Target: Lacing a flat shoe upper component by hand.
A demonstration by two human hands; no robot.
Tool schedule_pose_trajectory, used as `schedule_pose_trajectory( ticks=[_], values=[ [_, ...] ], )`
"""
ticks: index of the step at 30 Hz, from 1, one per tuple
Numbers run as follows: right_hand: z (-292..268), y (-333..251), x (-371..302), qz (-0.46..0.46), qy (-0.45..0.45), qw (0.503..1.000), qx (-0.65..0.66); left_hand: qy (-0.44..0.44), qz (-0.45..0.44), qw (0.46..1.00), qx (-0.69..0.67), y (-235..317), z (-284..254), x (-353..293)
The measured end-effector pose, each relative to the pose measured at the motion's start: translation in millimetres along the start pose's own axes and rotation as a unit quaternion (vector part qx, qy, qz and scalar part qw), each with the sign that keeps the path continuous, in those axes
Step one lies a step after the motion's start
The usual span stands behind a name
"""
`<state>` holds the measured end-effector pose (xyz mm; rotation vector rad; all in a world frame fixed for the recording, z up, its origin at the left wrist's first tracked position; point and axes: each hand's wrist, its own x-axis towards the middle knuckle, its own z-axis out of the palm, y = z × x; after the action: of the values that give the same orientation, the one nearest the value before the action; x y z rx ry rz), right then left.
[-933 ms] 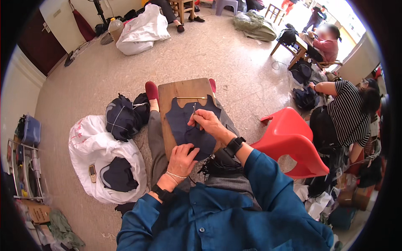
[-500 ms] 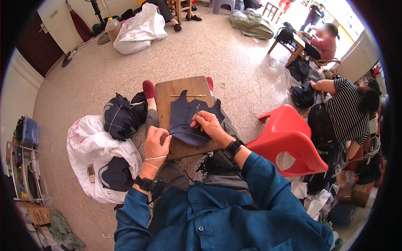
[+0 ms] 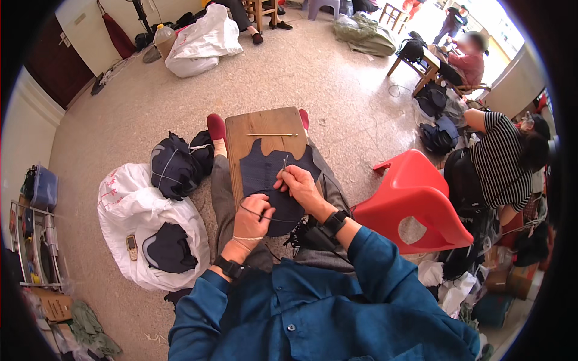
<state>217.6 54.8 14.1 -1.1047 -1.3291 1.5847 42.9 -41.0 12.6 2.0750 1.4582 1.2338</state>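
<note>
**Person's left hand (image 3: 253, 218) and right hand (image 3: 298, 184) over a cut piece of dark navy fabric (image 3: 259, 171) on a brown rectangular wooden board (image 3: 265, 121)**

At the far left edge stands a blue plastic bin (image 3: 44, 191). Lower left of centre, on the speckled floor, an open white woven sack (image 3: 123, 201) holds a small yellowish mobile phone (image 3: 132, 247) and folded dark cloth (image 3: 170, 249). Just above it sits a dark navy cloth bundle (image 3: 171, 165) tied with pale string.

In the middle of the frame, the board lies over the person's lap, with the navy fabric flat on its lower half. The left hand, at the fabric's lower left, has its fingers bent; a thin black cord (image 3: 257, 215) loops across them, but whether they pinch it I cannot tell. Beside it to the right, the right hand grips a slim metal tool (image 3: 285, 161) between thumb and fingers, tip upward, above the fabric. A thin, light-coloured rod (image 3: 272, 134) lies crosswise on the board above the fabric.

Right of centre stands a red moulded plastic chair (image 3: 415, 186). Beyond it, at right, a co-worker in a black-and-white striped top (image 3: 500, 159) bends among dark cloth.
</note>
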Motion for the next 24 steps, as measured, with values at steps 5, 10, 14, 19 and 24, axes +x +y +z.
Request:
schedule_pose_trajectory(
  ticks=[5,10,14,19,24],
  values=[
    [0,-14,9,0.040,-0.021,0.999,0.012,-0.064,0.089,0.985,0.133,-6,7,-13],
    [-4,-33,41,0.116,-0.069,0.991,0.015,-0.073,0.083,0.983,0.143,-8,10,-16],
    [-22,-42,74,0.113,-0.045,0.993,0.009,-0.072,0.063,0.984,0.149,-8,10,-18],
    [-57,-74,122,0.056,0.028,0.998,-0.003,-0.064,0.081,0.984,0.146,-4,7,-16],
    [-98,-125,171,-0.018,0.146,0.988,0.050,-0.073,0.077,0.983,0.149,-2,7,-14]
  ],
)
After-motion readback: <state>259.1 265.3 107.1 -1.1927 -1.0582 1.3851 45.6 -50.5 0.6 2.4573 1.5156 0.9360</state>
